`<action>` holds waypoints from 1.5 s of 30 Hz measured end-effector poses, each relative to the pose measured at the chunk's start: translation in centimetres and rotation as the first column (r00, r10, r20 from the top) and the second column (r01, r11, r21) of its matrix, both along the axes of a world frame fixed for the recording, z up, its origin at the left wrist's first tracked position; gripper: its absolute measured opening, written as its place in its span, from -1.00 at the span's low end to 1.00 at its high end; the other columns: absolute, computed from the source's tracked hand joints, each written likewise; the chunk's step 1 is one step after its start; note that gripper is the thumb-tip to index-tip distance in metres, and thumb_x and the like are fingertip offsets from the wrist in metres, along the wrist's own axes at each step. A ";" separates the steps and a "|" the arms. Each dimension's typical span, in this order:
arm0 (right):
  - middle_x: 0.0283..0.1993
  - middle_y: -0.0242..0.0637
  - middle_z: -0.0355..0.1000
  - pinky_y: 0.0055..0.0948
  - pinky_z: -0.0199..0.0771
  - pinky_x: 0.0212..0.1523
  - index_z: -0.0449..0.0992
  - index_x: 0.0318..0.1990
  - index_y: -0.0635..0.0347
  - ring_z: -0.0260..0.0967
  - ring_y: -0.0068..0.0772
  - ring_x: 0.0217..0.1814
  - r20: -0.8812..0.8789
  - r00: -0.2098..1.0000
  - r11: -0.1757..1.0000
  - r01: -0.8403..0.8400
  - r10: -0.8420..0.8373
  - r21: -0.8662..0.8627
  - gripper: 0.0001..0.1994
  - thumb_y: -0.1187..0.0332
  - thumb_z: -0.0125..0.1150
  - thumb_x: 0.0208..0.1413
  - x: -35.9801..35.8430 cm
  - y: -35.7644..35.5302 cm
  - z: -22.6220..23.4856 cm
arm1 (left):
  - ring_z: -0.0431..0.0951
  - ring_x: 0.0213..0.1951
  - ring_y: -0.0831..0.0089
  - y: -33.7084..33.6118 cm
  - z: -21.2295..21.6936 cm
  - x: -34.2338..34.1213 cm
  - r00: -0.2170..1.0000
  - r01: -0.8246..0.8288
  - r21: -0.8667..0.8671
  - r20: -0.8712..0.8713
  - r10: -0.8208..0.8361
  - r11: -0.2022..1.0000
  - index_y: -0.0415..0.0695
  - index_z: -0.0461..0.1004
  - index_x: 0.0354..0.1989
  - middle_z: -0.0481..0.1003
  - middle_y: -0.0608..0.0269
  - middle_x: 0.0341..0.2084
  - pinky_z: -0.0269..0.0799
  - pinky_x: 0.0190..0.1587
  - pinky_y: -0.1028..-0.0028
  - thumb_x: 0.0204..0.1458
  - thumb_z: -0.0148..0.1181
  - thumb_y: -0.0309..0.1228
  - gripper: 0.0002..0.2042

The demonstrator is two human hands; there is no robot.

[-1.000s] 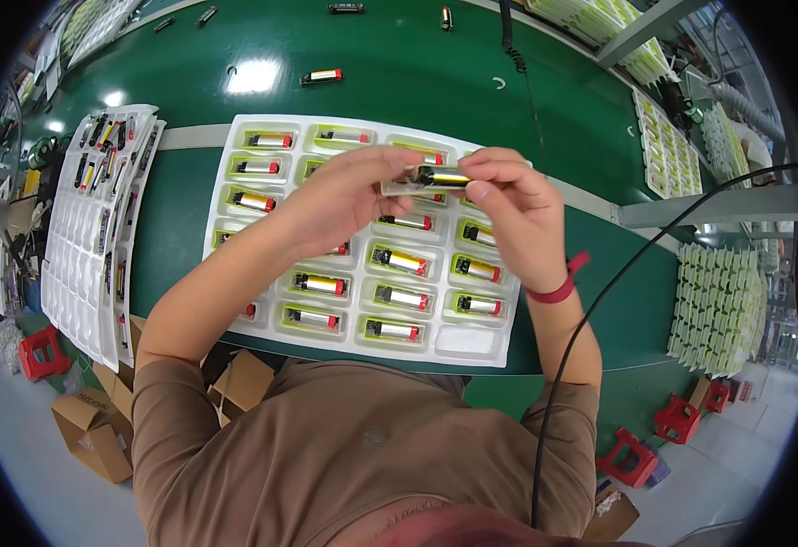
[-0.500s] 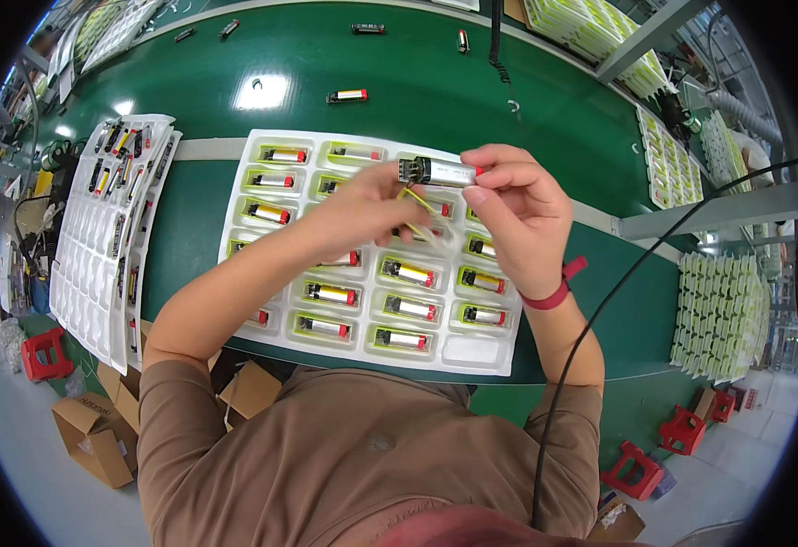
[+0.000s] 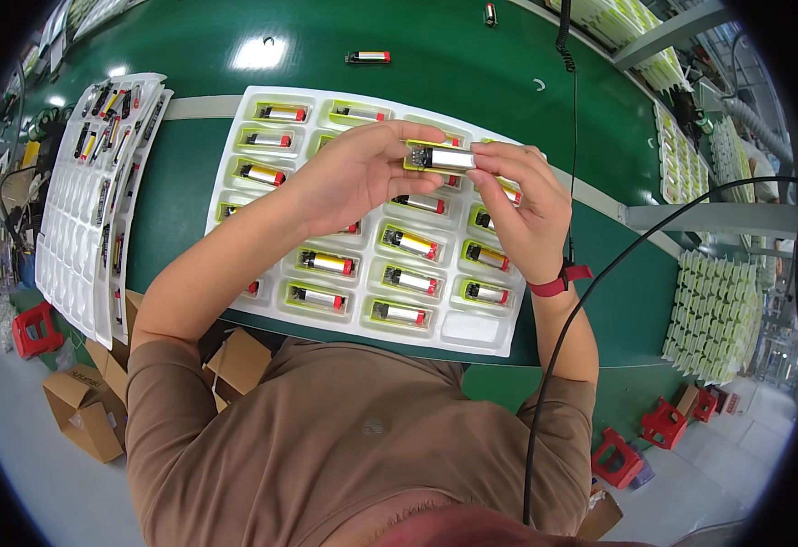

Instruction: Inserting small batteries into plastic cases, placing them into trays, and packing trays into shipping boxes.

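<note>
Both my hands hold one small silver cylindrical cell (image 3: 444, 159) with a dark end, level above a white moulded tray (image 3: 485, 330). My left hand (image 3: 353, 178) pinches its left end; my right hand (image 3: 526, 205), with a red band at the wrist, pinches its right end. The tray lies on the green table (image 3: 189, 46) and holds several similar cells, each with a red end, in yellow-green pockets. One pocket at the tray's near right corner has nothing in it.
A stack of white trays (image 3: 89, 201) with a few cells lies to the left. A loose cell (image 3: 368, 56) rests on the table beyond the tray. A black cable (image 3: 590, 301) runs past my right arm. Cardboard boxes (image 3: 89, 410) and red stools (image 3: 30, 328) stand on the floor.
The cell stays between both hands above the tray. My head has shifted a little, so the tray and hands sit slightly differently in the picture.
</note>
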State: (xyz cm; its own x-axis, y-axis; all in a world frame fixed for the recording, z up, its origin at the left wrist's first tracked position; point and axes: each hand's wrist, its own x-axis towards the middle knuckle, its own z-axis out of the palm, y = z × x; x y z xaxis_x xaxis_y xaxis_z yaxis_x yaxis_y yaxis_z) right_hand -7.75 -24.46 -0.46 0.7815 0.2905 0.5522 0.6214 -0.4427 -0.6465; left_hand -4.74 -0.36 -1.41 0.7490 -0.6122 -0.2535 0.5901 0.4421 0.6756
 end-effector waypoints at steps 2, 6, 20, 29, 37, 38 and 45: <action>-0.01 -0.17 0.63 -0.41 0.47 0.00 0.64 -0.11 0.29 0.54 -0.30 -0.05 0.010 1.000 1.000 0.009 -0.009 0.003 -0.77 0.64 0.40 0.07 0.0 0.0 -0.4 | 0.63 0.01 0.25 -0.1 0.0 -0.2 1.000 -0.003 -0.025 -0.005 0.003 1.000 -0.38 0.38 0.22 0.49 -0.03 0.06 0.55 0.17 0.38 0.34 -0.13 -0.50 -0.65; -0.04 -0.19 0.63 -0.38 0.53 -0.07 0.66 -0.13 0.28 0.56 -0.26 -0.09 0.101 0.995 0.999 0.007 -0.003 -0.039 -0.78 0.64 0.40 0.03 0.1 0.2 -0.9 | 0.61 0.02 0.22 -0.6 0.4 -0.8 0.999 -0.042 0.004 0.020 0.042 0.999 -0.36 0.38 0.22 0.48 0.05 0.07 0.54 0.18 0.33 0.42 -0.11 -0.37 -0.65; -0.04 -0.15 0.58 -0.25 0.55 -0.11 0.63 -0.13 0.29 0.53 -0.09 -0.12 0.234 0.972 0.976 0.014 0.038 -0.216 -0.70 0.69 0.37 -0.08 0.3 -0.1 -0.6 | 0.60 -0.02 0.28 -1.0 0.1 -0.8 0.996 -0.069 0.082 0.063 0.063 0.994 -0.35 0.43 0.18 0.51 0.08 -0.01 0.54 0.15 0.32 0.43 -0.04 -0.30 -0.64; -0.04 -0.13 0.56 -0.29 0.57 -0.06 0.59 -0.01 0.30 0.51 -0.15 -0.11 0.311 0.949 0.952 0.048 0.052 -0.303 -0.63 0.66 0.35 -0.04 -0.1 0.4 -0.7 | 0.57 -0.09 0.45 -1.1 -1.0 -0.7 0.986 -0.040 0.243 0.164 -0.001 0.969 -0.24 0.41 0.21 0.51 0.24 -0.07 0.52 0.08 0.42 0.35 0.09 -0.49 -0.71; -0.07 -0.26 0.58 -0.57 0.56 0.01 0.51 0.11 0.38 0.54 -0.59 -0.07 -0.644 0.688 0.822 0.123 0.333 0.556 -0.68 0.53 0.32 0.23 1.1 -0.3 -1.8 | 0.57 -0.07 0.48 -1.6 -0.6 -0.6 0.948 -0.123 0.301 0.316 0.023 0.946 -0.23 0.41 0.26 0.47 0.25 0.07 0.51 0.08 0.48 0.36 0.07 -0.50 -0.67; -0.08 -0.26 0.59 -0.59 0.56 -0.01 0.51 0.10 0.38 0.54 -0.59 -0.08 -0.609 0.733 0.832 0.108 0.303 0.544 -0.70 0.54 0.32 0.23 1.0 -0.1 -2.0 | 0.57 -0.07 0.48 -1.7 -0.6 -0.4 0.950 -0.112 0.311 0.314 0.009 0.944 -0.23 0.41 0.26 0.47 0.25 0.07 0.51 0.08 0.48 0.36 0.07 -0.50 -0.67; -0.19 -0.34 0.56 -0.58 0.51 -0.20 0.54 -0.04 0.30 0.47 -0.64 -0.22 -0.434 0.888 0.845 0.110 0.153 0.523 -0.77 0.52 0.36 0.16 0.6 1.8 -3.2 | 0.61 -0.11 0.51 -1.2 -1.2 -0.4 0.927 -0.127 0.367 0.374 -0.021 0.921 -0.23 0.46 0.23 0.57 0.20 0.01 0.54 0.04 0.50 0.35 0.08 -0.52 -0.69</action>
